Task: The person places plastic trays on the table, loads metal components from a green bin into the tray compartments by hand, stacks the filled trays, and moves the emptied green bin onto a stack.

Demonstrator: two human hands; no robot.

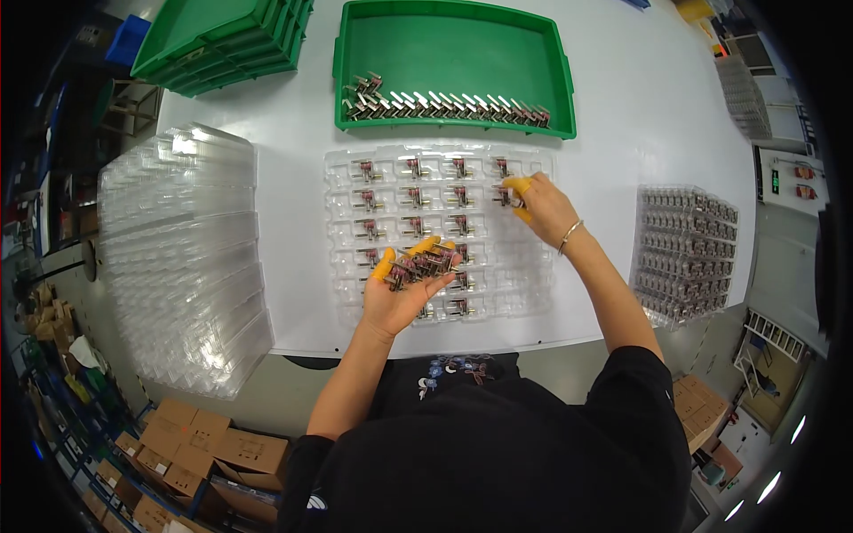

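The left hand (397,300) was found palm up and half open, cupped beneath a cluster of metal parts (424,265). The cluster was lying across the palm and fingers, and was held above the near part of a clear compartmented tray (526,266). Yellow coverings were noted on several fingertips of both hands.

The right hand (548,211) was positioned over the far right part of the same tray, with the fingers bent downward and partly closed. A single metal part (506,196) was seen at its fingertips, in the second compartment from the far edge of the fourth column. Whether this part was gripped or only touched could not be determined. A bracelet (571,236) was worn on the right wrist.

The tray was laid flat on a white table (609,98). Similar parts were seated in its three left columns and in the farthest compartment of the fourth; some near compartments were hidden by the left hand and forearm.

Beyond the tray, a shallow green bin (444,49) was observed, with a row of parts (462,108) laid along its near wall and a few more piled at the left end. Stacked green bins (222,44) were recorded to its left. A tall stack of clear trays (182,266) was located left of the work, and a stack of filled trays (682,258) at the right.
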